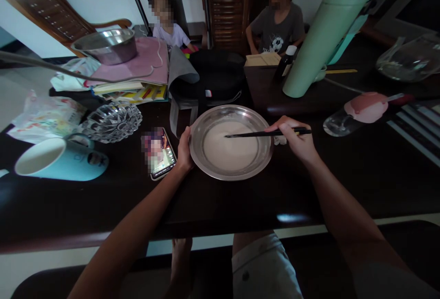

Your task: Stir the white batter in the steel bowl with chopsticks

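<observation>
A wide steel bowl point(197, 157) stands on the dark table in front of me, with a milky white liquid point(230, 152) in it. Closed round the bowl's left rim is my left hand point(184, 152), its fingers partly hidden by the bowl's side. Black chopsticks point(249, 134) are pinched in my right hand point(295, 141) above the bowl's right edge. They point left, and their tips meet the liquid near its middle. Just left of my left hand lies a phone point(160, 152) with its screen lit.
On the left are a light-blue mug point(68, 159), a glass dish point(115, 122) and another steel bowl point(113, 47) on stacked books. A black bag point(216, 72) lies behind my bowl. Rightward are a green thermos point(323, 42) and a pink-lidded cup point(364, 106). Two people point(280, 28) sit across.
</observation>
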The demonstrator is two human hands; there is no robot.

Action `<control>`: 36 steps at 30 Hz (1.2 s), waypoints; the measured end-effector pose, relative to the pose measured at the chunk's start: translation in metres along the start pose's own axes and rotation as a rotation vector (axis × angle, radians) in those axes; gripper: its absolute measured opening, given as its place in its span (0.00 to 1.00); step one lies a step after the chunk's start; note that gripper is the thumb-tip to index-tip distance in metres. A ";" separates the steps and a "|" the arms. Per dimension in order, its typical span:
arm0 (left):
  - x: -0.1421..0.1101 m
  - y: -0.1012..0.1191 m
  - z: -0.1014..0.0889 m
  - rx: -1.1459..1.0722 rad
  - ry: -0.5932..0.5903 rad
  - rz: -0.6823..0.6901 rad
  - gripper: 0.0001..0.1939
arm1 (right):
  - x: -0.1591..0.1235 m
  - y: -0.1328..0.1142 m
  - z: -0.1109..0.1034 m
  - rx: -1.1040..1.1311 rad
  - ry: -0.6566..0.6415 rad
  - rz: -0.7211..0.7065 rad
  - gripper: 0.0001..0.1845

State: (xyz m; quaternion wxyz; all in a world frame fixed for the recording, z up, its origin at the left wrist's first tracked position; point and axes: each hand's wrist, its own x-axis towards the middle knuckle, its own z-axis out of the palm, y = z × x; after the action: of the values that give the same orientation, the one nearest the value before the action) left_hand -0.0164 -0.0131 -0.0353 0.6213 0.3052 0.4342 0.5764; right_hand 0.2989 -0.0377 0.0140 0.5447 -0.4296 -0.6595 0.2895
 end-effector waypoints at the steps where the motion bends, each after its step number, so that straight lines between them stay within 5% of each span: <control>1: 0.000 0.000 0.000 -0.003 -0.004 -0.001 0.27 | 0.000 0.000 -0.001 0.014 0.052 0.000 0.27; 5: -0.002 0.003 0.002 0.005 -0.028 -0.011 0.28 | 0.001 0.005 -0.002 0.154 0.142 0.044 0.28; 11: -0.002 0.002 0.001 0.006 0.014 -0.022 0.27 | 0.000 0.001 0.001 0.038 -0.098 0.005 0.28; 18: -0.003 0.006 0.003 -0.018 0.024 -0.046 0.25 | 0.000 0.005 -0.003 0.145 0.120 0.031 0.28; 24: -0.003 0.004 0.004 -0.023 0.021 -0.030 0.26 | 0.000 0.001 0.000 0.061 -0.090 0.004 0.28; 31: -0.002 0.002 0.002 -0.007 -0.031 -0.004 0.28 | -0.001 0.006 -0.002 0.150 0.154 0.012 0.26; 36: -0.001 0.002 0.002 -0.032 -0.015 -0.018 0.27 | 0.000 0.007 -0.002 0.159 -0.052 0.021 0.27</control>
State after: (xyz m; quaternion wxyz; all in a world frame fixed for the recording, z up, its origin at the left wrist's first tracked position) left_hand -0.0150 -0.0138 -0.0326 0.6344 0.2956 0.4229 0.5756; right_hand 0.3024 -0.0348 0.0088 0.5568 -0.3844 -0.6437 0.3576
